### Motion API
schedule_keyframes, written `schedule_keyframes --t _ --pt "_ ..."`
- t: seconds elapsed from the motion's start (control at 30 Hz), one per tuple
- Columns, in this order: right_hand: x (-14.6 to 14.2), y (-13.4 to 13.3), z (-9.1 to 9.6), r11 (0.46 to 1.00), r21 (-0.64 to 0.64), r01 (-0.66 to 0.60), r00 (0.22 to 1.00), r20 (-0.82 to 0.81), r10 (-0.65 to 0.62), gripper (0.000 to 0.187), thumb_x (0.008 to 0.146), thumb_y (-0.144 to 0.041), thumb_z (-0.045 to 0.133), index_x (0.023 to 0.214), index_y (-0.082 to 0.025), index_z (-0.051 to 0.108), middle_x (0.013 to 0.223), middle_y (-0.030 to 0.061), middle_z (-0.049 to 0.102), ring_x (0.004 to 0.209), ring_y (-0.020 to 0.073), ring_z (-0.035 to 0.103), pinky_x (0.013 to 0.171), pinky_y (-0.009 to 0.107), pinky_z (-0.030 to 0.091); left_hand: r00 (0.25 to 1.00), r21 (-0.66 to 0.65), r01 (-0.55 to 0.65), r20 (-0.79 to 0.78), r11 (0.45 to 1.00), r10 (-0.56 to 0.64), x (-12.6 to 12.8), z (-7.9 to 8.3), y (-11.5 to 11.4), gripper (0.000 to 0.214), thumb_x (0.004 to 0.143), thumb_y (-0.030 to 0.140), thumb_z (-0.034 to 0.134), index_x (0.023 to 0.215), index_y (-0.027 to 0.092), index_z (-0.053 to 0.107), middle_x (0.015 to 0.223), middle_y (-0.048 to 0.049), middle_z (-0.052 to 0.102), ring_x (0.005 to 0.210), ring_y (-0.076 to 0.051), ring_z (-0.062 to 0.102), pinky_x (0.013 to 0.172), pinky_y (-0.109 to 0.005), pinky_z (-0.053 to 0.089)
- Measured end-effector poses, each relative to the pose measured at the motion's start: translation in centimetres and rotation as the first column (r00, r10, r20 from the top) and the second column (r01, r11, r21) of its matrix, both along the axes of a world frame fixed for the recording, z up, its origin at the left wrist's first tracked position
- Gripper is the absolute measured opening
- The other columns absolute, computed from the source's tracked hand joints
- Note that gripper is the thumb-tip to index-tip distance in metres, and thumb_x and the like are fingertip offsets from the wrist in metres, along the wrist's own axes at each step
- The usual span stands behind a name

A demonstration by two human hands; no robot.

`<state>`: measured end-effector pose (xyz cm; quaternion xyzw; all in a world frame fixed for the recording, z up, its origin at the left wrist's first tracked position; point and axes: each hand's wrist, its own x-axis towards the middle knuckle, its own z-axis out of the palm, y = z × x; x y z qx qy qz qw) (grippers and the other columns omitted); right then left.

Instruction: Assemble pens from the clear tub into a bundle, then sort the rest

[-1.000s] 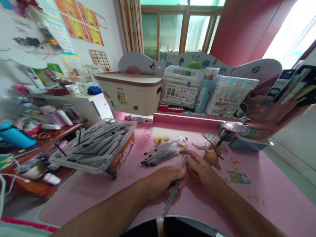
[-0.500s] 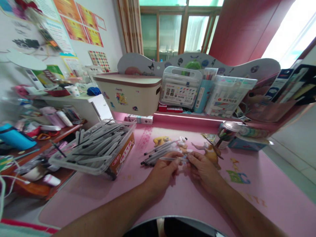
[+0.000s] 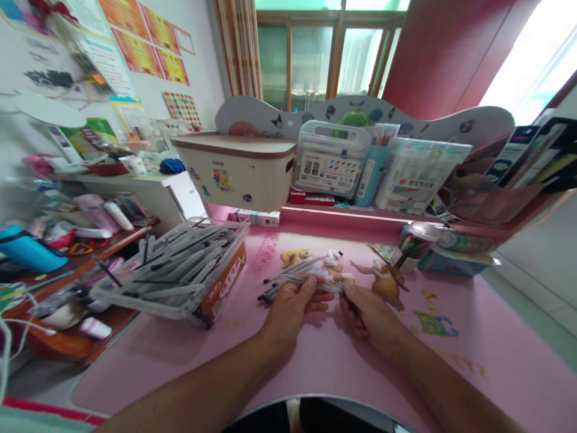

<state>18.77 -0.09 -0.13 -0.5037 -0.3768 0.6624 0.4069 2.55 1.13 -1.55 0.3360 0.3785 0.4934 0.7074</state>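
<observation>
A slim pen (image 3: 323, 287) with a translucent barrel lies across the fingers of my left hand (image 3: 288, 307), pinched under the thumb. My right hand (image 3: 372, 313) is closed at the pen's right end, its thumb and forefinger on a small clear piece there; whether this is a cap I cannot tell. Just behind my left hand is a loose pile of similar pens (image 3: 295, 267) with dark ends, partly covered by that hand. Small clear pieces (image 3: 334, 258) lie at the right side of the pile.
A clear plastic box (image 3: 169, 310) full of pens stands to the left. At the back right are a lidded jar (image 3: 417, 240) and a blue box (image 3: 453, 263). A cream bin (image 3: 243, 180) and marker cases (image 3: 331, 162) line the shelf above the pink desk (image 3: 311, 367).
My left hand has shifted slightly left and its fingers have straightened, with the pen still in it. The right hand has turned a little, its fingers curling lower.
</observation>
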Motion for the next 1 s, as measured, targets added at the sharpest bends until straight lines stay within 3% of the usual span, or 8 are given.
schedule_keyframes --t 0.17,0.37,0.47,0.57,0.73,0.9,1.0 --pt "-0.03 -0.17 -0.2 0.998 0.065 -0.011 1.0 0.007 0.01 0.043 0.075 -0.056 0.066 0.065 -0.02 0.044 0.05 -0.0089 0.038 0.038 0.0027 0.023 0.035 0.017 0.014 1.0 0.002 -0.014 -0.001 1.0 0.014 0.0 0.15 0.02 0.04 0.076 0.049 0.075 0.092 0.013 0.066 0.08 -0.0106 0.075 0.064 -0.016 0.07 0.056 -0.022 0.054" --pt "0.17 -0.05 -0.33 0.996 0.091 0.006 0.996 -0.091 0.003 0.036 0.072 -0.045 0.074 0.087 -0.023 0.051 0.052 -0.0117 0.039 0.038 0.0035 0.022 0.036 0.017 0.013 0.998 0.016 -0.055 0.031 0.998 0.054 0.06 0.63 0.08 0.042 0.072 0.048 0.078 0.089 0.011 0.066 0.082 -0.0115 0.075 0.073 -0.018 0.073 0.064 -0.023 0.057" --pt "0.1 0.01 -0.5 0.997 0.076 0.03 0.999 -0.022 -0.029 0.04 0.076 -0.056 0.066 0.075 -0.019 0.051 0.054 -0.0076 0.045 0.038 0.0029 0.026 0.037 0.018 0.013 0.999 0.006 -0.04 0.019 0.999 0.04 0.14 0.64 0.0 0.044 0.07 0.049 0.079 0.088 0.012 0.066 0.079 -0.011 0.075 0.071 -0.018 0.072 0.063 -0.024 0.056" --pt "0.07 0.02 -0.59 0.995 0.095 -0.015 0.999 0.043 0.011 0.045 0.077 -0.06 0.061 0.064 -0.019 0.048 0.048 -0.0075 0.04 0.037 0.0036 0.027 0.037 0.019 0.014 0.999 0.005 -0.043 0.012 0.999 0.042 0.22 0.66 -0.09 0.045 0.069 0.05 0.079 0.088 0.012 0.066 0.079 -0.0105 0.075 0.071 -0.018 0.072 0.062 -0.023 0.056" --pt "0.16 -0.11 -0.48 0.994 0.104 -0.017 0.996 -0.087 0.026 0.033 0.071 -0.041 0.073 0.082 -0.023 0.048 0.05 -0.0118 0.038 0.038 0.0041 0.022 0.037 0.018 0.012 0.999 0.024 -0.047 0.026 0.999 0.046 0.18 0.81 -0.14 0.044 0.07 0.05 0.079 0.088 0.012 0.066 0.079 -0.0098 0.075 0.071 -0.017 0.072 0.064 -0.024 0.057" --pt "0.14 -0.02 -0.71 0.997 0.071 -0.006 1.0 -0.009 0.006 0.043 0.079 -0.061 0.061 0.072 -0.019 0.05 0.053 -0.0068 0.044 0.038 0.0035 0.025 0.036 0.018 0.012 0.998 0.036 -0.055 -0.001 0.998 0.055 0.15 0.83 -0.19 0.045 0.07 0.051 0.079 0.088 0.011 0.066 0.078 -0.0098 0.075 0.07 -0.018 0.072 0.066 -0.025 0.057" --pt "0.16 0.01 -0.68 0.996 0.081 -0.026 1.0 -0.006 0.026 0.044 0.075 -0.058 0.065 0.067 -0.019 0.048 0.05 -0.0076 0.041 0.038 0.0031 0.025 0.036 0.018 0.013 0.998 0.04 -0.066 -0.008 0.997 0.066 0.16 0.78 -0.22 0.044 0.071 0.051 0.078 0.088 0.012 0.066 0.079 -0.0097 0.075 0.073 -0.018 0.072 0.067 -0.025 0.056"
